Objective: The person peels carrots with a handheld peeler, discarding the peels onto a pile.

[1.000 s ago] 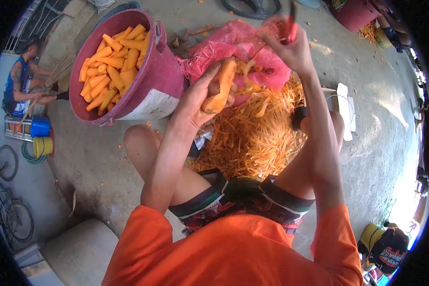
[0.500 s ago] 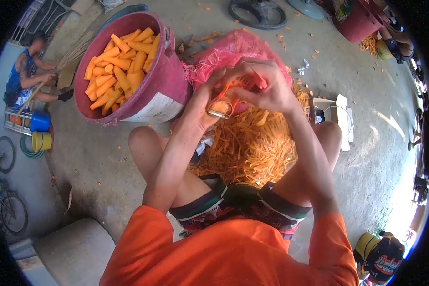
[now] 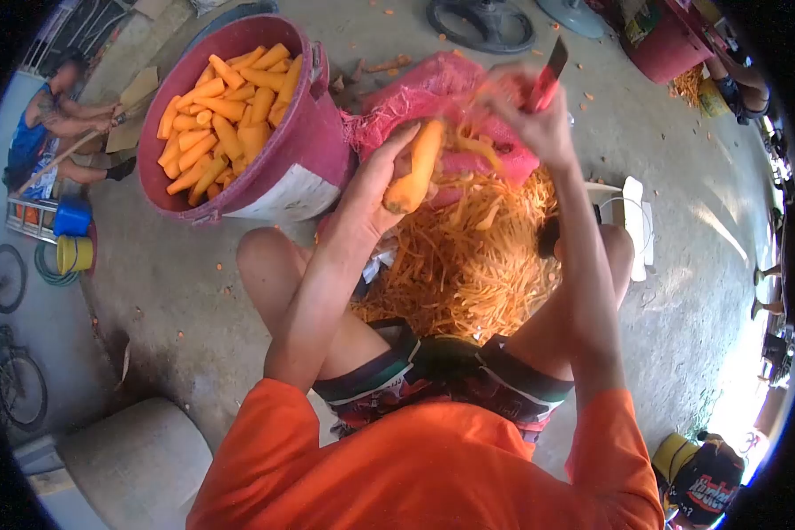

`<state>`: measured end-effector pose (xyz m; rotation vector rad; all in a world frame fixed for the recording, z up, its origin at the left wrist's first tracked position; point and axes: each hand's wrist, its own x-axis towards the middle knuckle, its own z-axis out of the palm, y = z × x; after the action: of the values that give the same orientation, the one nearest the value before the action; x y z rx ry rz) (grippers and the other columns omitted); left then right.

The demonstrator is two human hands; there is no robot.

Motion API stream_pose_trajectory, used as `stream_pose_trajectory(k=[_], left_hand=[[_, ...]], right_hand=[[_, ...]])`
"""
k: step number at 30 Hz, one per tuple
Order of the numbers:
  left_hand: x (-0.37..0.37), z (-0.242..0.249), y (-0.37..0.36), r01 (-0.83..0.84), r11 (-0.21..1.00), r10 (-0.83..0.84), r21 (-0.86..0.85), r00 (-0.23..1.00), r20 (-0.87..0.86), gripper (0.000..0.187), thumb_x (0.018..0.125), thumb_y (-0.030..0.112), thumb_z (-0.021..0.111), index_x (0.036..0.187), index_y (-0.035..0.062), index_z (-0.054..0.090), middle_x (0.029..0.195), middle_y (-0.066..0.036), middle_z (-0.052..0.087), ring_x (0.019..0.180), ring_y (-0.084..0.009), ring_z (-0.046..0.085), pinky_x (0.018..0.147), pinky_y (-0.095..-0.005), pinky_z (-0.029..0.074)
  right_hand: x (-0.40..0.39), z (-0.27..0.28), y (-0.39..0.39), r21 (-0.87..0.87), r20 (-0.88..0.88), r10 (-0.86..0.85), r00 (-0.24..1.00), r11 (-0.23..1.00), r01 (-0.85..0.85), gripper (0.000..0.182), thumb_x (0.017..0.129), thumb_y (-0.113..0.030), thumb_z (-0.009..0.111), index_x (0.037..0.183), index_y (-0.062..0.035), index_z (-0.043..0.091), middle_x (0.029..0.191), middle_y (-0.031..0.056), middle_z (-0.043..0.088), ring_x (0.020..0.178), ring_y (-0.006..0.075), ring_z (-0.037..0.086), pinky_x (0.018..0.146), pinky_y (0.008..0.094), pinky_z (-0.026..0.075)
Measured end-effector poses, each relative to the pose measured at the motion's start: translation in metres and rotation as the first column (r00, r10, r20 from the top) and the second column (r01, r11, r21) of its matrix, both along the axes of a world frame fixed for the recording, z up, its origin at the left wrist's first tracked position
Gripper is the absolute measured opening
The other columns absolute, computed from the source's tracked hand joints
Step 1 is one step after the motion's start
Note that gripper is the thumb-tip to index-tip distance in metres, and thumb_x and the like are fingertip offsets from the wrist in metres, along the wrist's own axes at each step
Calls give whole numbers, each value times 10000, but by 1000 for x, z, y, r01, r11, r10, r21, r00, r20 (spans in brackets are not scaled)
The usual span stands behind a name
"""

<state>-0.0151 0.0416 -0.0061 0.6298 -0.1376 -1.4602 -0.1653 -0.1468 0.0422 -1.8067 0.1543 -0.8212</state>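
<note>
Currently L hand [image 3: 375,184] grips a carrot [image 3: 417,166], approx. 12 o'clock; R hand [image 3: 541,128], well apart abt. 1 o'clock, is wrapped round a red-handled tool [image 3: 546,88], partly blurred. Pink sack [image 3: 437,78] beyond carrot; tub [image 3: 324,141] w/ peeled carrots [image 3: 227,108] at 10–11; peel heap [image 3: 477,256] nr. 3.

Around the peelings [image 3: 473,265] on the floor [image 3: 194,309], the sack [image 3: 428,84] lies at twelve o'clock, the tub [image 3: 322,146] holding carrots [image 3: 228,124] at ten, a second tub [image 3: 667,53] between one and two, the bicycle [image 3: 0,337] just below nine.
</note>
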Motion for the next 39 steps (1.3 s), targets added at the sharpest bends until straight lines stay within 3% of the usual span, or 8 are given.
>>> stream_pose_trajectory(k=[3,9,13,21,23,28,31,39], left_hand=[[-17,36,-9,-197,972,206,128,976,-66,301,1048,295,561,1229,63,626,950,-73,688,815,-206,687,650,-376,578],[-3,15,4,-53,998,51,26,995,83,293,1024,295,604,1192,56,632,953,-79,696,791,-194,703,626,-320,595],[-23,42,-3,-242,956,224,163,967,125,331,1029,344,590,1191,58,632,947,-72,699,726,-187,694,570,-342,588],[-3,12,-1,-103,994,104,19,995,-8,320,1012,346,614,1174,72,649,946,-77,709,729,-193,697,541,-351,591],[4,12,0,-44,999,43,27,998,42,322,1012,333,617,1182,61,642,958,-82,705,749,-207,693,561,-356,583],[-7,8,2,-47,999,47,-4,999,-4,313,1041,301,567,1240,62,607,1000,-97,687,791,-221,679,615,-358,567],[-5,14,-3,-124,992,123,9,991,56,335,1052,312,542,1278,66,575,1019,-101,677,798,-216,680,605,-348,580],[-3,7,1,9,1000,-9,-1,999,-51,341,1043,322,566,1261,60,591,1005,-89,656,830,-204,687,612,-352,589]], right_hand=[[-2,20,41,-415,-99,168,981,889,-194,198,827,-9,785,1010,-13,712,899,70,711,862,133,662,761,315,536],[1,4,-7,71,0,-114,994,991,113,154,829,15,768,967,15,698,907,60,736,891,135,700,763,294,566],[6,12,29,-402,-133,116,984,901,-160,103,881,22,737,976,12,699,918,56,742,885,115,690,759,269,557],[1,10,25,105,18,73,997,992,-75,135,888,-15,746,1003,14,681,889,51,735,839,138,731,738,256,571],[5,13,40,-531,-14,199,980,829,-176,156,883,-3,737,1022,27,673,866,50,724,810,136,715,728,264,560],[3,2,-5,-18,-23,-81,996,997,81,225,821,8,765,1028,7,680,949,64,727,895,82,665,773,266,547],[4,15,40,-399,20,167,986,905,-145,245,801,19,775,1028,-3,685,997,56,731,919,132,672,844,305,541],[2,1,-17,81,57,-113,992,991,108,105,863,67,718,923,32,640,923,61,726,875,150,717,730,235,581]])
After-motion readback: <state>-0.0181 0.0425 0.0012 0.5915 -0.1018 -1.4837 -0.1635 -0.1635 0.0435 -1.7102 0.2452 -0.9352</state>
